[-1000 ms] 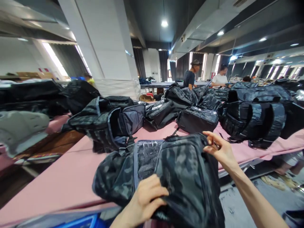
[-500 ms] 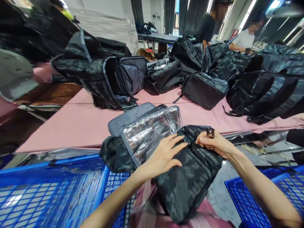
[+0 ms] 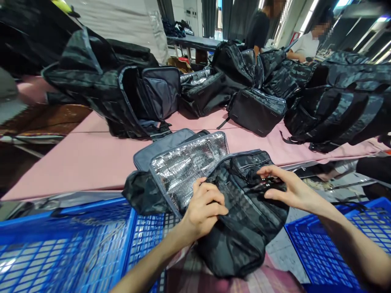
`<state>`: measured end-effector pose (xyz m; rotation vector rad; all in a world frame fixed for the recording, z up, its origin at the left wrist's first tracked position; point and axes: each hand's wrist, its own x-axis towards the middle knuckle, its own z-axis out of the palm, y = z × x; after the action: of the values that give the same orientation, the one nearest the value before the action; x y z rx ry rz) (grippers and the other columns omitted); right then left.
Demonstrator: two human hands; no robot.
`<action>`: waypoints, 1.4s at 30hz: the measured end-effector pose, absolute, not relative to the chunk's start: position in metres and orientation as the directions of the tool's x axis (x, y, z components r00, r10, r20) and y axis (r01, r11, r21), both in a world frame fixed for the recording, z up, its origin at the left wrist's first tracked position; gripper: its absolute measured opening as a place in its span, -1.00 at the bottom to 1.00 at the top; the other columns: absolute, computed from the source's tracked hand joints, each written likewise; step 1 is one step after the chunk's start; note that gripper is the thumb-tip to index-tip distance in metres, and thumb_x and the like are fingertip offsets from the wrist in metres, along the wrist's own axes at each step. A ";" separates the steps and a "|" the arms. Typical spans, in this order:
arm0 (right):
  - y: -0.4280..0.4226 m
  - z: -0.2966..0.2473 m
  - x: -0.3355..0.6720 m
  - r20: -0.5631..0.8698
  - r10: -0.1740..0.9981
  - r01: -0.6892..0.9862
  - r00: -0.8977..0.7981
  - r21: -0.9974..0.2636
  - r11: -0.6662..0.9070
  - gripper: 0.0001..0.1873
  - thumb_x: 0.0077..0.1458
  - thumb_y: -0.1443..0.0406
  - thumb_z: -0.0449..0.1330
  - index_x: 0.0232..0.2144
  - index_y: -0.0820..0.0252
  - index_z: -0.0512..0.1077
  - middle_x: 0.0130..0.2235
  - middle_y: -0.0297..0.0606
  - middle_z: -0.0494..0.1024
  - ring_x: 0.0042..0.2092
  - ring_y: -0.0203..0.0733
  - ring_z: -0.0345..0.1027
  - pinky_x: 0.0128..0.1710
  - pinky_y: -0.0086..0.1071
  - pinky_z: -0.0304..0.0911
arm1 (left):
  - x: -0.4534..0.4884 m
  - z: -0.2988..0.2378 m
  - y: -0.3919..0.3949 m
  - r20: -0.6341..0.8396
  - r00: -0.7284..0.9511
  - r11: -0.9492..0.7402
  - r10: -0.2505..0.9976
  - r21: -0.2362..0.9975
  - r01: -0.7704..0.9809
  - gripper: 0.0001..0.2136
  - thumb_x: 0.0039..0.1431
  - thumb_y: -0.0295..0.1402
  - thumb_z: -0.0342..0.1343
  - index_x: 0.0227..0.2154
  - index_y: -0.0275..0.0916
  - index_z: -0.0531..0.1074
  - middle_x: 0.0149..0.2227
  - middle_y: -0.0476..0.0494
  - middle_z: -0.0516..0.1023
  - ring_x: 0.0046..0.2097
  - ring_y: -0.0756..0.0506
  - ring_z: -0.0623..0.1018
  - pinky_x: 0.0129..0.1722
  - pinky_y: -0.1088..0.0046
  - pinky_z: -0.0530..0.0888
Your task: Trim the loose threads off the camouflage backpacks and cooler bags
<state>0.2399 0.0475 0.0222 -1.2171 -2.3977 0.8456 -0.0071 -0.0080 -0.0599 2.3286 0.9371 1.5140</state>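
Observation:
A dark camouflage backpack (image 3: 244, 232) rests on my lap, tilted against the table's front edge. Its unfolded flap, lined with silver foil (image 3: 189, 162), lies to the left of the zipped pocket side. My left hand (image 3: 207, 207) has its fingers curled round the fabric, gripping the backpack beside the foil flap. On the right, my right hand (image 3: 282, 189) is over the pocket side with thumb and fingers apart. A small dark shiny piece lies between them; its kind I cannot make out.
A pink-covered table (image 3: 85, 150) carries several black and camouflage bags, one a foil-lined bag (image 3: 256, 112). Blue plastic baskets flank me, a left basket (image 3: 128, 232) and a right basket (image 3: 295, 244). Two people stand beyond the table, one in a dark shirt (image 3: 258, 28).
My left hand has gone from lying flat on the backpack to gripping its fabric. My right hand has opened from a fist, and the backpack's surface has folded and shifted.

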 end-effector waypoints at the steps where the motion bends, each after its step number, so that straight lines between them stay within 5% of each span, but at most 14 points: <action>1: 0.047 0.027 0.237 0.079 0.791 0.631 -0.607 -0.556 0.541 -0.66 0.07 0.14 0.14 -0.14 0.17 0.32 -0.19 -0.22 0.45 -0.18 -0.19 0.30 -0.20 -0.34 0.19 | -0.006 -0.059 -0.008 0.748 0.273 -0.779 0.605 0.486 0.395 -0.77 -0.02 -0.67 0.00 -0.53 -0.19 0.40 -0.49 0.05 0.44 -0.29 0.00 0.36 0.02 0.11 0.10; 6: 0.048 0.044 0.215 0.277 0.593 0.588 -0.756 -0.111 0.801 -0.83 0.15 0.25 0.06 -0.29 0.23 0.38 -0.34 -0.21 0.45 -0.30 -0.22 0.26 -0.35 -0.39 0.12 | 0.000 -0.049 -0.009 0.746 0.317 -0.795 0.585 0.451 0.406 -0.80 0.01 -0.61 -0.01 -0.51 -0.17 0.42 -0.48 0.06 0.47 -0.28 -0.01 0.37 0.02 0.14 0.10; 12: 0.050 0.049 0.195 0.255 0.465 0.521 -0.848 0.233 0.821 -0.82 0.15 0.28 0.07 -0.43 0.19 0.42 -0.46 -0.28 0.42 -0.39 -0.25 0.17 -0.43 -0.37 -0.03 | 0.002 -0.043 -0.011 0.753 0.313 -0.793 0.579 0.431 0.431 -0.80 0.03 -0.58 -0.03 -0.52 -0.17 0.42 -0.49 0.05 0.47 -0.29 -0.01 0.37 0.00 0.17 0.13; 31: 0.055 0.055 0.188 0.141 0.465 0.486 -0.874 0.280 0.828 -0.84 0.12 0.34 0.09 -0.50 0.20 0.35 -0.47 -0.30 0.38 -0.40 -0.26 0.10 -0.46 -0.35 -0.17 | 0.000 -0.050 -0.012 0.740 0.310 -0.780 0.596 0.444 0.441 -0.78 0.00 -0.60 -0.05 -0.51 -0.17 0.42 -0.46 0.05 0.47 -0.27 0.01 0.38 0.04 0.17 0.12; 42: 0.050 0.063 0.175 0.033 0.367 0.357 -0.930 0.324 0.876 -0.86 -0.01 0.49 0.05 -0.50 0.20 0.31 -0.47 -0.26 0.32 -0.38 -0.22 0.11 -0.47 -0.32 -0.19 | 0.002 -0.048 -0.014 0.722 0.331 -0.775 0.608 0.448 0.446 -0.78 -0.01 -0.61 -0.03 -0.48 -0.17 0.43 -0.44 0.05 0.47 -0.24 0.00 0.38 0.06 0.14 0.11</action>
<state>0.1748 0.0495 0.0634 -0.5925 -3.0707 -0.5211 0.0016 -0.0143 -0.0479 2.4210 0.9689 1.4276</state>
